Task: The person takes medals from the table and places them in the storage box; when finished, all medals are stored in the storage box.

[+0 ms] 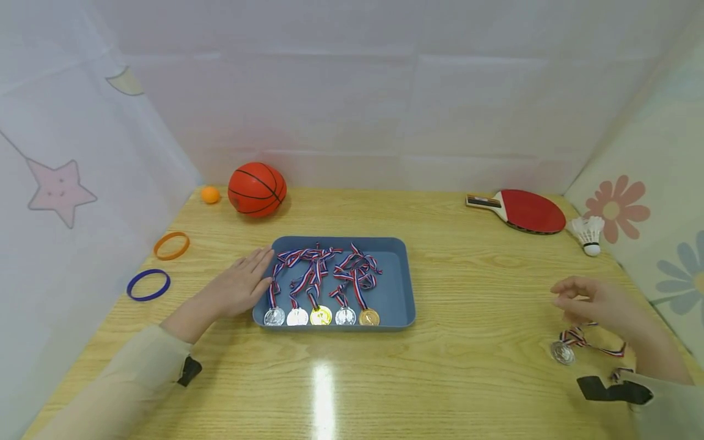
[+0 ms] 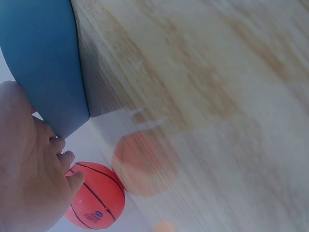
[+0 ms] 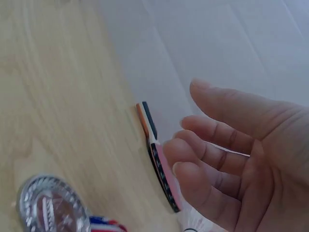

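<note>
My left hand [image 1: 244,284] lies along the left wall of a blue-grey tray [image 1: 404,275], fingers straight and touching its rim. In the left wrist view the fingers rest against the tray's outer side [image 2: 46,63]. Several medals with striped ribbons lie in a row in the tray, among them a silver medal [image 1: 274,316], a bright gold medal [image 1: 321,316] and a darker gold medal [image 1: 369,317]. At the right, my right hand [image 1: 602,305] hovers with loosely bent fingers and holds nothing. Just below it lies another silver medal [image 1: 563,352] with its ribbon, also in the right wrist view.
A basketball [image 1: 257,189] and an orange ball [image 1: 210,195] sit at the back left. Orange [image 1: 172,245] and purple wristbands [image 1: 148,285] lie at the left. A table tennis paddle [image 1: 532,211] and a shuttlecock [image 1: 587,234] are at the back right. Another ribbon [image 1: 621,373] shows by the right wrist.
</note>
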### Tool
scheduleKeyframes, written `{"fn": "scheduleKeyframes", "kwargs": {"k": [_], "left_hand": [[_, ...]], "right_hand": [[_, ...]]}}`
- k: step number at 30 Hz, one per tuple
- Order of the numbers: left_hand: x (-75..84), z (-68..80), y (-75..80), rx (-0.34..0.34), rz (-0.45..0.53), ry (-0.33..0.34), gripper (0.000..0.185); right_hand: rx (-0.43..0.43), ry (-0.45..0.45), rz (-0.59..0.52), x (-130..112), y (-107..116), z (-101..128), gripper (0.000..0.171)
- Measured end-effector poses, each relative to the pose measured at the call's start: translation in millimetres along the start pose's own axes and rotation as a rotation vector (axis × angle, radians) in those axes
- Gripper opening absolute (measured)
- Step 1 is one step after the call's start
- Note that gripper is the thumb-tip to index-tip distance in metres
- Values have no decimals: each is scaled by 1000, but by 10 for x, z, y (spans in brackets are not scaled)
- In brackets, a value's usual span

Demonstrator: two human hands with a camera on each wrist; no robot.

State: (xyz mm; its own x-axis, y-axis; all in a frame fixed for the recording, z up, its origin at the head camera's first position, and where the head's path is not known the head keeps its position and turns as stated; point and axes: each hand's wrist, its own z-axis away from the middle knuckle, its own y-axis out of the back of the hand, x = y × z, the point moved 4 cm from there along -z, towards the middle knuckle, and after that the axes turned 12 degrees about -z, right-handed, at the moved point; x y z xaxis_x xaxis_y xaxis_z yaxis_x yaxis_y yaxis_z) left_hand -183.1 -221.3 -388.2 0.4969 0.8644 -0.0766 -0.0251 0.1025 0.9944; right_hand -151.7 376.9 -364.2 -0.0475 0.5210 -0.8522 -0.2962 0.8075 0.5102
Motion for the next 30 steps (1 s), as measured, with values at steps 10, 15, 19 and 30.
{"fn": "scheduleKeyframes", "kwargs": {"k": [10, 15, 19, 30], "left_hand": [[5, 4, 8, -1, 1, 0, 58], [9, 4, 16, -8, 6, 3, 57], [15, 7, 30, 2, 10, 3, 57], [16, 6, 26, 14, -4, -9, 57]], "right_hand": [[-239, -91, -46, 375, -148, 183, 16], [-265, -13, -13, 410, -165, 204, 13], [-237, 66, 61, 406, -158, 198, 17], [-202, 42, 89, 387, -99, 177, 19]]}}
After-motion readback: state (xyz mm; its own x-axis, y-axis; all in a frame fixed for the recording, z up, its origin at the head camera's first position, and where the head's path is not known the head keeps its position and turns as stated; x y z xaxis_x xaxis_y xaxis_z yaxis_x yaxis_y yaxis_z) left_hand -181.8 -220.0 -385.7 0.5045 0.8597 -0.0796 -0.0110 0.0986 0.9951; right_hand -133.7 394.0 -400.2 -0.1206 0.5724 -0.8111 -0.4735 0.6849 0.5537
